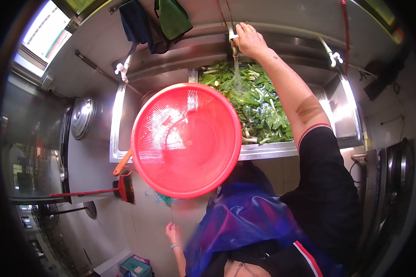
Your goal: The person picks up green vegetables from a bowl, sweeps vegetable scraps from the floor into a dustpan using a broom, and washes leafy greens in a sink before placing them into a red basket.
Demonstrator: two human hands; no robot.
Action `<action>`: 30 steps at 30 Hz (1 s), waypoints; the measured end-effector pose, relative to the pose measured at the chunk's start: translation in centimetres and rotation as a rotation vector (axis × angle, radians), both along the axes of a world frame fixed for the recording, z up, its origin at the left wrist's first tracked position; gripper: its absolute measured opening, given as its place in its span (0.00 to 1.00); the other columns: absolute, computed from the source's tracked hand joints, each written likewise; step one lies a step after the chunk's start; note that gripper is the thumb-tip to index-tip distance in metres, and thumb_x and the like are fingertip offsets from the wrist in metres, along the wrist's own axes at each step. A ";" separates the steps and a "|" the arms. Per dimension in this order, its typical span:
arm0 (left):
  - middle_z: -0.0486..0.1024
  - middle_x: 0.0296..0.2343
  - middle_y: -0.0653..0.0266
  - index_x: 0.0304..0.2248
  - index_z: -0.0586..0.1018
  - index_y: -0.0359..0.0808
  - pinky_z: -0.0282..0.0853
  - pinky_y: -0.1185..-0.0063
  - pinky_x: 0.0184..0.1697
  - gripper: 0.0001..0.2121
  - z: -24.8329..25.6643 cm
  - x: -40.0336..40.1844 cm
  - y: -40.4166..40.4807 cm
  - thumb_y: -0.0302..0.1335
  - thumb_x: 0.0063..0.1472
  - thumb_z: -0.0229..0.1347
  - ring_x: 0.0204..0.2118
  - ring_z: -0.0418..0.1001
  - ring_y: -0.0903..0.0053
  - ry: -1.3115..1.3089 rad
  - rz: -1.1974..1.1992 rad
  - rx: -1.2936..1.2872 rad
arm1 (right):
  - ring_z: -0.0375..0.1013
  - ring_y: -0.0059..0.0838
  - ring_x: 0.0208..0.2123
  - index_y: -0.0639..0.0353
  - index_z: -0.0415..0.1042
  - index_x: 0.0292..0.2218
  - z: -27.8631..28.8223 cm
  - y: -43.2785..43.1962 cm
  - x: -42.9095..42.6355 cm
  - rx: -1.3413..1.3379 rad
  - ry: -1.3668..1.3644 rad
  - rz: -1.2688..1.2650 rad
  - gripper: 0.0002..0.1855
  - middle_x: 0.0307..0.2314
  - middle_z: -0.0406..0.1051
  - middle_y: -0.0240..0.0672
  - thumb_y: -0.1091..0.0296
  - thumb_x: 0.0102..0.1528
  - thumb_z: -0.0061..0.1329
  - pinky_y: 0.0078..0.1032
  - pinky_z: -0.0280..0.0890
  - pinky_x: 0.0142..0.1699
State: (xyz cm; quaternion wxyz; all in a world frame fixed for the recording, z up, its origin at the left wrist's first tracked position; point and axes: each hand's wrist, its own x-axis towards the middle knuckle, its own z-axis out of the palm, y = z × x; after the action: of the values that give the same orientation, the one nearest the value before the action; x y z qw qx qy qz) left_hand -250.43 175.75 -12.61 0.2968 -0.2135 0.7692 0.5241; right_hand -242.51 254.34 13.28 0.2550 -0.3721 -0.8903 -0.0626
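Observation:
At the back of the stainless steel sink (267,149), my right hand (250,41) grips the handle of the middle tap (234,35). Water (237,76) runs from its spout onto leafy green vegetables (260,100) heaped in the basin below. Down at my side, away from the sink, hangs my left hand (173,232), small in view, its fingers curled with nothing visible in them. A large red plastic colander (187,194) sits tilted over the left basin and the sink's front edge, hiding part of both. Neither hand touches it.
White taps stand at the sink's left (122,70) and right (334,58) ends. Dark and green cloths (175,20) hang on the wall behind. A wooden handle (122,162) juts out beside the colander. Leftward are a red broom (126,188) and a metal lid (83,117).

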 end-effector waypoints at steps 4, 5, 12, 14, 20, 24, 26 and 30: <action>0.70 0.25 0.66 0.44 0.69 0.34 0.66 0.83 0.25 0.13 -0.7 9.8 -0.5 0.21 0.57 0.49 0.24 0.67 0.83 -0.082 0.056 -0.059 | 0.73 0.40 0.38 0.52 0.74 0.34 1.2 2.6 -2.4 -0.211 -0.395 0.071 0.16 0.32 0.74 0.39 0.53 0.56 0.40 0.39 0.65 0.45; 0.71 0.25 0.66 0.43 0.69 0.32 0.66 0.83 0.27 0.13 -1.3 11.6 -0.3 0.21 0.57 0.50 0.25 0.67 0.83 -0.089 -0.026 -0.064 | 0.74 0.42 0.36 0.54 0.73 0.36 1.5 3.3 -2.4 -0.132 -0.438 0.130 0.15 0.30 0.74 0.43 0.56 0.56 0.39 0.39 0.68 0.39; 0.69 0.36 0.60 0.46 0.66 0.33 0.66 0.80 0.37 0.13 4.9 16.1 10.6 0.26 0.63 0.44 0.37 0.69 0.75 -0.172 -0.099 -0.044 | 0.71 0.55 0.41 0.64 0.37 0.59 0.6 -1.2 -2.8 -0.445 -0.084 -0.040 0.33 0.39 0.67 0.62 0.74 0.54 0.32 0.44 0.65 0.46; 0.69 0.30 0.66 0.45 0.68 0.33 0.66 0.82 0.30 0.13 2.6 13.5 9.8 0.25 0.61 0.47 0.31 0.70 0.78 -0.186 -0.051 0.020 | 0.71 0.53 0.39 0.66 0.34 0.59 0.7 -2.3 -3.3 -0.465 -0.036 -0.009 0.35 0.37 0.69 0.61 0.74 0.53 0.33 0.43 0.65 0.44; 0.71 0.36 0.68 0.46 0.68 0.36 0.66 0.82 0.29 0.13 3.5 6.1 14.2 0.26 0.62 0.47 0.33 0.70 0.78 -0.001 -0.140 0.034 | 0.72 0.48 0.38 0.64 0.45 0.57 -0.6 -4.6 3.7 -0.563 0.164 0.199 0.32 0.37 0.71 0.52 0.64 0.55 0.42 0.39 0.63 0.46; 0.71 0.36 0.70 0.46 0.69 0.37 0.65 0.83 0.31 0.13 4.6 5.4 15.0 0.28 0.62 0.46 0.34 0.70 0.79 0.034 -0.250 0.092 | 0.73 0.41 0.32 0.59 0.61 0.50 -4.1 -8.5 15.8 -0.471 0.551 0.192 0.21 0.39 0.71 0.42 0.69 0.54 0.44 0.31 0.67 0.39; 0.71 0.37 0.70 0.46 0.69 0.37 0.65 0.83 0.31 0.13 3.7 5.3 13.7 0.29 0.62 0.47 0.34 0.71 0.79 -0.016 -0.290 0.109 | 0.73 0.41 0.30 0.61 0.67 0.44 -8.3 -13.4 21.5 -0.500 0.576 0.018 0.15 0.31 0.72 0.44 0.70 0.54 0.44 0.31 0.66 0.35; 0.70 0.41 0.68 0.46 0.68 0.38 0.66 0.79 0.34 0.15 4.5 6.7 13.0 0.33 0.61 0.49 0.36 0.70 0.77 -0.176 -0.263 0.288 | 0.71 0.45 0.33 0.63 0.71 0.35 -15.0 -25.4 32.2 -0.623 0.328 -0.172 0.09 0.31 0.71 0.46 0.75 0.51 0.44 0.33 0.66 0.38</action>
State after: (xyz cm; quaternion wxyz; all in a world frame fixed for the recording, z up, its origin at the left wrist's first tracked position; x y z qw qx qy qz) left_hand -243.70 188.79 -8.14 0.4561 -0.1116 0.6786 0.5648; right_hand -210.30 228.92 -1.76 0.2624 -0.5107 -0.7793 0.2511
